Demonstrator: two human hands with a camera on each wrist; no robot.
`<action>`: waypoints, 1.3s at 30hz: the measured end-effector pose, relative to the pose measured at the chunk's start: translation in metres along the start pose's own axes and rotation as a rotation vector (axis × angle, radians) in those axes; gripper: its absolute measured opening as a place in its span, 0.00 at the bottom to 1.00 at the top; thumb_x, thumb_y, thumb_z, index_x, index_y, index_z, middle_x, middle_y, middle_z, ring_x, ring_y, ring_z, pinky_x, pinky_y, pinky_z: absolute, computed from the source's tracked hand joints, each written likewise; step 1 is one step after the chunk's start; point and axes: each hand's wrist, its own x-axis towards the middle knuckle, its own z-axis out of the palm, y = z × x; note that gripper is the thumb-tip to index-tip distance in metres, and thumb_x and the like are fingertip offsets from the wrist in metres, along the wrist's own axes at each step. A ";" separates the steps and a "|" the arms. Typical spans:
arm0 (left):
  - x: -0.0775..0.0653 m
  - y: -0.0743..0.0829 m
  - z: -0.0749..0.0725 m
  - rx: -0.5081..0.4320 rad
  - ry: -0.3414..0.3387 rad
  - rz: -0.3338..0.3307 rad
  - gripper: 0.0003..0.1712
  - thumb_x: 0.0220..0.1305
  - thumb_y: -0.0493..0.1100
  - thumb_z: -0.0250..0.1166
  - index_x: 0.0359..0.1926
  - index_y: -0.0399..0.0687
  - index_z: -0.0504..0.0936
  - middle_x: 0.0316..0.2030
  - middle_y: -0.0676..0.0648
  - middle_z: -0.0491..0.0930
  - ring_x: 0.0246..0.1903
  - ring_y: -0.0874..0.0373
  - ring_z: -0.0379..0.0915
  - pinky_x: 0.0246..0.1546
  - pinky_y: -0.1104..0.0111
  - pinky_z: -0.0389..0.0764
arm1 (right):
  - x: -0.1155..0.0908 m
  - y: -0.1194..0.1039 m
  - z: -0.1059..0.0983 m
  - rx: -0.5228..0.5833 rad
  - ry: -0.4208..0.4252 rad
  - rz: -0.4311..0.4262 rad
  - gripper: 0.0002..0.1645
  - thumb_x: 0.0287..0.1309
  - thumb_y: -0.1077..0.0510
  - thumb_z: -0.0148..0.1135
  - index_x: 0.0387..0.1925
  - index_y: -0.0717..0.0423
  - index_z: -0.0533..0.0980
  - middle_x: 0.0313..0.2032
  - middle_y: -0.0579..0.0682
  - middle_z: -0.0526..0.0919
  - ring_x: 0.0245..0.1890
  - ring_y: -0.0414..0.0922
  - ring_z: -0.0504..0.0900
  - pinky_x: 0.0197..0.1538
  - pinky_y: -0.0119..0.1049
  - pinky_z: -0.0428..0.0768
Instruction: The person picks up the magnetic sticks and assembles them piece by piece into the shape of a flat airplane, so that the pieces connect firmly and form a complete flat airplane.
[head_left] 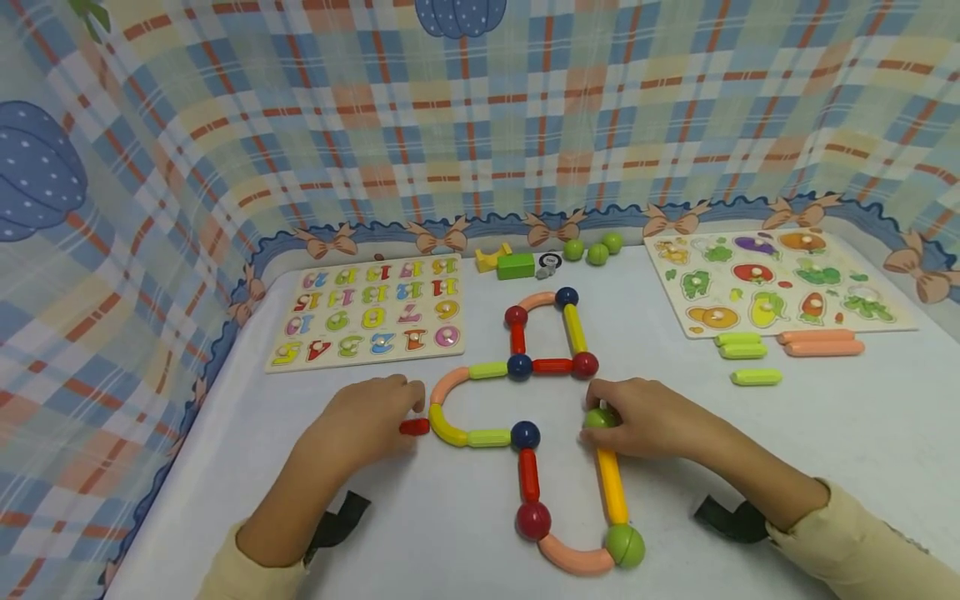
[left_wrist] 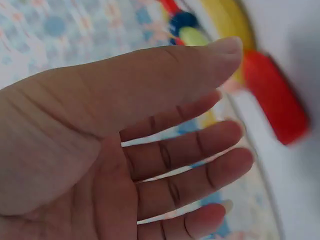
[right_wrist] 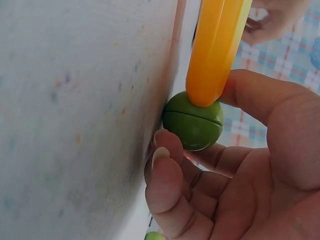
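Note:
My right hand (head_left: 633, 417) holds a green ball (right_wrist: 192, 121) between thumb and curled fingers, at the upper end of an orange-yellow rod (head_left: 611, 487). The rod's lower end meets another green ball (head_left: 626, 546). My left hand (head_left: 367, 417) is beside a short red rod (head_left: 415, 427), which touches the outside of a yellow curved piece (head_left: 447, 427). In the left wrist view the fingers are extended and the palm holds nothing; the thumb tip overlaps the area by the red rod. A salmon curved piece (head_left: 576, 557) links the lower green ball to a dark red ball (head_left: 533, 521).
More joined rods and balls, including a blue ball (head_left: 520, 367), lie between my hands. A number puzzle board (head_left: 405, 283) is at back left, a vegetable puzzle board (head_left: 787, 279) at back right. Loose rods (head_left: 756, 377), green balls (head_left: 597, 254) and a green block (head_left: 516, 266) lie about.

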 end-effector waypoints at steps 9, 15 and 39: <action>0.016 -0.012 0.011 -0.087 -0.069 -0.030 0.12 0.45 0.43 0.73 0.30 0.48 0.79 0.20 0.55 0.71 0.25 0.58 0.66 0.28 0.68 0.70 | 0.002 0.002 0.000 0.007 -0.002 -0.015 0.16 0.46 0.45 0.66 0.36 0.45 0.74 0.20 0.43 0.73 0.23 0.41 0.71 0.26 0.34 0.70; 0.015 -0.003 0.001 -0.061 0.021 0.008 0.10 0.50 0.48 0.68 0.30 0.51 0.78 0.17 0.56 0.70 0.21 0.60 0.66 0.24 0.70 0.68 | 0.003 0.001 0.000 0.017 -0.005 -0.027 0.15 0.46 0.45 0.66 0.35 0.44 0.74 0.20 0.43 0.73 0.23 0.41 0.71 0.26 0.34 0.71; 0.081 0.104 0.017 -0.033 0.107 0.381 0.10 0.57 0.52 0.62 0.37 0.53 0.77 0.23 0.57 0.69 0.23 0.64 0.66 0.22 0.77 0.68 | 0.007 0.011 -0.006 0.053 0.030 -0.084 0.13 0.47 0.48 0.66 0.35 0.45 0.76 0.19 0.43 0.73 0.22 0.41 0.71 0.25 0.34 0.70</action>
